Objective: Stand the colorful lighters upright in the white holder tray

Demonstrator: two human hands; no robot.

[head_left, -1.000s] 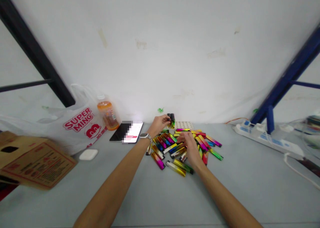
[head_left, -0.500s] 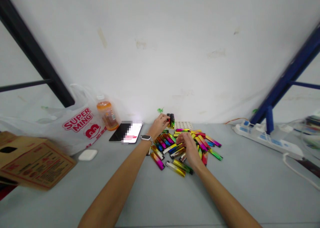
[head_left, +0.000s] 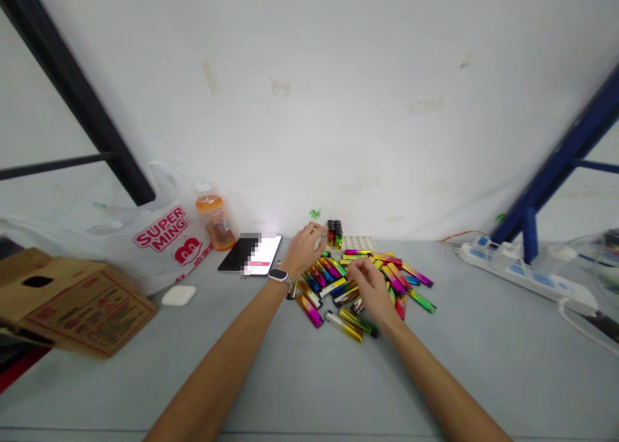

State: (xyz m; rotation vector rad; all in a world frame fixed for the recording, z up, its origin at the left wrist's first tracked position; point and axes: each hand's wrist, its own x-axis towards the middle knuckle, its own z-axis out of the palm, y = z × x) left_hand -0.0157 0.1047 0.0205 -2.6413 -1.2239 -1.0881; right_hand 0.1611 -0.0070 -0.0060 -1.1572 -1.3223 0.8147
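Observation:
A heap of shiny, rainbow-coloured lighters (head_left: pixel 344 326) lies across the middle of the grey table. Behind it, several lighters (head_left: pixel 334 234) stand upright with their black tops up, at the left end of a pale tray with a grid of holes (head_left: pixel 360 242). Just left of the standing ones is my left hand (head_left: pixel 305 245), fingers loosely apart and no lighter visible in them; a watch is on that wrist. My right hand (head_left: pixel 371 286) hovers over the heap's middle, fingers bent together. Whatever its fingertips grip, if anything, is hidden.
On the left are a tablet (head_left: pixel 236 255), an orange bottle (head_left: pixel 216 221), a white plastic bag (head_left: pixel 145 255), a cardboard box (head_left: pixel 91 306) and a small white case (head_left: pixel 178 295). A white power strip (head_left: pixel 527 274) lies at right. The wall (head_left: pixel 338 106) rises behind the table.
My left hand has drawn slightly left, away from the standing lighters, and more of them show. My right hand stays over the heap, its fingers closer together. The whole view has shifted slightly.

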